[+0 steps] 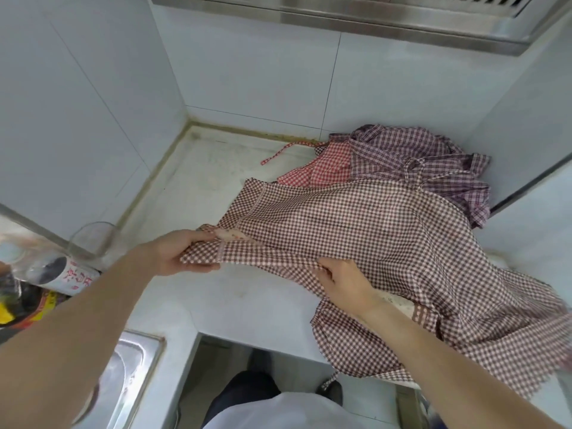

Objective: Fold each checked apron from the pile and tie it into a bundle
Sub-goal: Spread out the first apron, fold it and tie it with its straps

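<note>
two hands work one brown checked apron (371, 236) spread over a pale kitchen counter (247, 292). at the far left stand a clear glass (93, 239) and a labelled bottle (58, 274), with the rim of a steel sink (136, 360) just below them.

moving right, your left hand (182, 252) pinches the apron's left edge beside a pale trim strip, thumb on top and fingers curled under the cloth, lifting it slightly off the counter. your right hand (340, 283) grips the same edge further along, fingers closed into a fold of fabric near the middle. between the two hands the hem runs fairly taut.

the rest of the apron billows rightward and hangs over the counter's front edge, so it looks unfolded, with only the first straightening under way. its ties cannot be made out except for a scrap dangling below the counter.

behind it, near the back right corner, the pile waits: a red checked apron (325, 168) with a strap trailing left, and a purple checked apron (433, 162) heaped on top and touching the brown one.

no tied bundle shows anywhere, so by this view the job seems barely begun, with three aprons left to fold and tie.
</note>
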Demonstrator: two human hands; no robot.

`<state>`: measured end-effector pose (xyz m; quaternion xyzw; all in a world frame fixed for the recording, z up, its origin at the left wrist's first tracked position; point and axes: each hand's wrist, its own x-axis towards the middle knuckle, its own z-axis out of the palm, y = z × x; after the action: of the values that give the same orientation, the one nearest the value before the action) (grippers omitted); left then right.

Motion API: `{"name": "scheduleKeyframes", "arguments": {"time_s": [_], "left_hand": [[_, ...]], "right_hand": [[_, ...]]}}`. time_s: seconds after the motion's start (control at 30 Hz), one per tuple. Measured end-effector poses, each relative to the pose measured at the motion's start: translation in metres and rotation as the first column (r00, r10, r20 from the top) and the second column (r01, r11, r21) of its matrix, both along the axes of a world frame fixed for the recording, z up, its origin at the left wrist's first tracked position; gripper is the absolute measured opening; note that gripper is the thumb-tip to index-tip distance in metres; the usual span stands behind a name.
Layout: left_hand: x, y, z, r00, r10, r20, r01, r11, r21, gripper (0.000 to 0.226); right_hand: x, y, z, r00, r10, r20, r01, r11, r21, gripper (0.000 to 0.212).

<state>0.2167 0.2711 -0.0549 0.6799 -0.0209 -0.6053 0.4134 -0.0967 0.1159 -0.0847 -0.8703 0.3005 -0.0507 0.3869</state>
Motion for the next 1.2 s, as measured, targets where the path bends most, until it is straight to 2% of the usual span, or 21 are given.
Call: {"name": "scheduleKeyframes", "arguments": {"time_s": [0.07, 0.13, 0.17, 0.2, 0.23, 0.27, 0.3, 0.33, 0.37, 0.43, 0.47, 0.53, 0.63, 0.7, 0.8, 0.9, 0.97, 1.03, 1.1, 1.17, 1.2], "left_hand": [[0.011, 0.016, -0.01, 0.977, -0.175, 0.122, 0.148, 0.968, 0.202, 0.046], [0.015, 0.031, -0.025, 0.91, -0.357, 0.211, 0.25, 0.878, 0.407, 0.044], [0.016, 0.036, -0.033, 0.859, -0.456, 0.234, 0.294, 0.812, 0.504, 0.046], [0.014, 0.04, -0.039, 0.803, -0.541, 0.248, 0.321, 0.745, 0.584, 0.048], [0.01, 0.04, -0.043, 0.743, -0.608, 0.28, 0.322, 0.692, 0.646, 0.05], [0.004, 0.04, -0.047, 0.69, -0.633, 0.35, 0.274, 0.676, 0.684, 0.049], [-0.002, 0.037, -0.05, 0.617, -0.63, 0.471, 0.175, 0.694, 0.698, 0.047], [-0.011, 0.034, -0.052, 0.511, -0.599, 0.617, 0.058, 0.74, 0.67, 0.045], [-0.02, 0.029, -0.054, 0.382, -0.537, 0.752, -0.019, 0.809, 0.587, 0.043], [-0.042, 0.018, -0.061, 0.155, -0.393, 0.906, 0.022, 0.919, 0.395, 0.037], [-0.053, 0.012, -0.062, 0.104, -0.373, 0.922, 0.099, 0.926, 0.364, 0.035], [-0.069, 0.001, -0.07, 0.097, -0.449, 0.888, 0.262, 0.872, 0.413, 0.041], [-0.082, -0.007, -0.088, 0.22, -0.68, 0.699, 0.456, 0.705, 0.543, 0.078], [-0.085, -0.004, -0.102, 0.273, -0.786, 0.555, 0.521, 0.606, 0.602, 0.104], [-0.082, -0.003, -0.116, 0.256, -0.833, 0.491, 0.521, 0.547, 0.655, 0.119], [-0.069, -0.008, -0.114, 0.261, -0.835, 0.484, 0.496, 0.547, 0.675, 0.123], [-0.059, -0.008, -0.11, 0.259, -0.847, 0.463, 0.5, 0.528, 0.687, 0.125], [-0.051, -0.007, -0.107, 0.23, -0.868, 0.441, 0.509, 0.493, 0.706, 0.125], [-0.046, -0.006, -0.106, 0.198, -0.887, 0.417, 0.513, 0.456, 0.727, 0.123], [-0.045, -0.005, -0.105, 0.17, -0.896, 0.409, 0.509, 0.436, 0.742, 0.122], [-0.044, -0.005, -0.104, 0.156, -0.9, 0.406, 0.503, 0.426, 0.752, 0.122]], "right_hand": [[-0.006, 0.011, 0.008, 0.981, 0.164, -0.1, -0.135, 0.96, 0.247, 0.028], [-0.011, 0.018, 0.007, 0.936, 0.278, -0.217, -0.132, 0.846, 0.516, 0.053], [-0.013, 0.02, 0.004, 0.919, 0.291, -0.265, -0.093, 0.815, 0.572, 0.062], [-0.016, 0.021, -0.004, 0.914, 0.26, -0.31, -0.058, 0.842, 0.537, 0.067], [-0.02, 0.021, -0.015, 0.913, 0.192, -0.359, -0.038, 0.918, 0.394, 0.066], [-0.022, 0.019, -0.026, 0.914, 0.093, -0.395, -0.028, 0.986, 0.167, 0.058], [-0.023, 0.019, -0.036, 0.92, -0.02, -0.391, -0.013, 0.997, -0.08, 0.049], [-0.023, 0.019, -0.042, 0.923, -0.124, -0.364, 0.022, 0.963, -0.27, 0.045], [-0.02, 0.019, -0.046, 0.912, -0.2, -0.358, 0.065, 0.933, -0.355, 0.046], [-0.014, 0.019, -0.049, 0.857, -0.231, -0.46, 0.113, 0.956, -0.269, 0.064], [-0.011, 0.018, -0.053, 0.823, -0.186, -0.537, 0.105, 0.978, -0.178, 0.074], [-0.006, 0.017, -0.062, 0.765, -0.085, -0.639, 0.082, 0.996, -0.034, 0.094], [0.003, 0.015, -0.074, 0.72, 0.01, -0.694, 0.032, 0.998, 0.047, 0.121], [0.012, 0.014, -0.077, 0.706, 0.064, -0.706, -0.02, 0.997, 0.07, 0.134], [0.021, 0.007, -0.079, 0.723, 0.135, -0.677, -0.094, 0.991, 0.097, 0.139], [0.019, -0.001, -0.069, 0.885, 0.122, -0.45, -0.019, 0.974, 0.226, 0.114], [0.01, -0.006, -0.057, 0.974, -0.067, -0.217, 0.12, 0.963, 0.242, 0.082], [-0.006, -0.013, -0.043, 0.967, -0.254, -0.027, 0.255, 0.965, 0.061, 0.05], [-0.031, -0.027, -0.029, 0.916, -0.385, 0.11, 0.399, 0.899, -0.178, 0.033], [-0.065, -0.052, -0.018, 0.845, -0.5, 0.19, 0.535, 0.776, -0.334, 0.036], [-0.082, -0.067, -0.014, 0.809, -0.563, 0.169, 0.582, 0.726, -0.367, 0.043]]}}
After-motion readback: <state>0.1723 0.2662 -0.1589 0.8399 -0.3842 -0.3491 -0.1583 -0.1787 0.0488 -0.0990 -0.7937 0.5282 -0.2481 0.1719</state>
